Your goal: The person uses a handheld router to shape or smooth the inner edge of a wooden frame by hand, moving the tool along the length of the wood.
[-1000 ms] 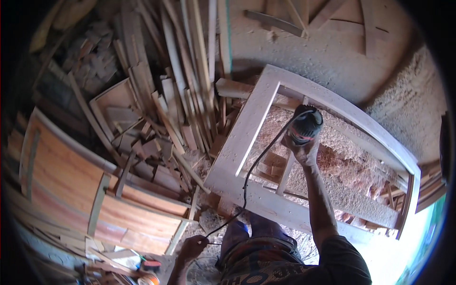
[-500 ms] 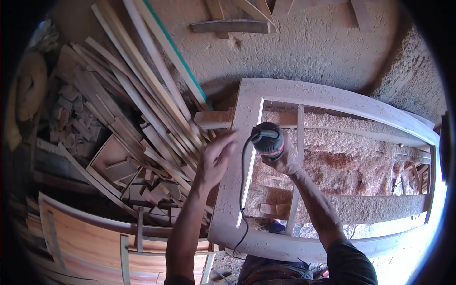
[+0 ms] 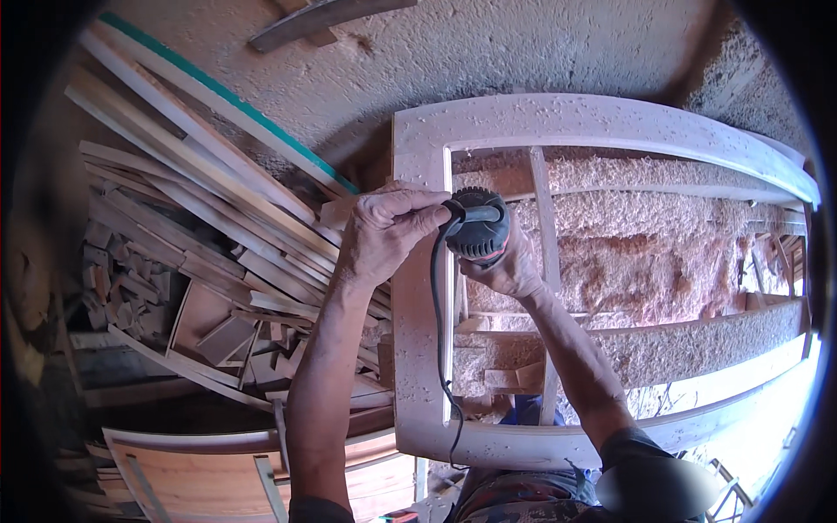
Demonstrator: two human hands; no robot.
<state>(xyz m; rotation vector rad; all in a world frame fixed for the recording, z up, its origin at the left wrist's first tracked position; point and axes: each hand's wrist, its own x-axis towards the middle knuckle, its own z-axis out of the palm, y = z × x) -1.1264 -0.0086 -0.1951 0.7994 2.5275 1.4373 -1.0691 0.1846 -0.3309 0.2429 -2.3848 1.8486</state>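
A dark grey electric sander [image 3: 478,225] sits over the inner edge of a pale wooden frame [image 3: 418,349] that lies flat in front of me. My right hand [image 3: 510,266] grips the sander's body from below and to the right. My left hand [image 3: 384,228] closes over the tool's rear where the black cord [image 3: 436,322] leaves it. The cord runs down along the frame's left rail toward my body. The frame is dusted with shavings and has thin inner bars [image 3: 542,227].
A heap of wooden slats and offcuts [image 3: 209,253] lies to the left, one slat with a green edge [image 3: 235,109]. An orange-brown panelled door piece [image 3: 209,466] lies at the lower left. Sawdust [image 3: 663,253] covers the ground under the frame. A plank [image 3: 314,22] rests at the top.
My left hand has come up from near my lap onto the sander's rear. The view has moved closer to the frame's left rail, with the sander now at its inner edge.
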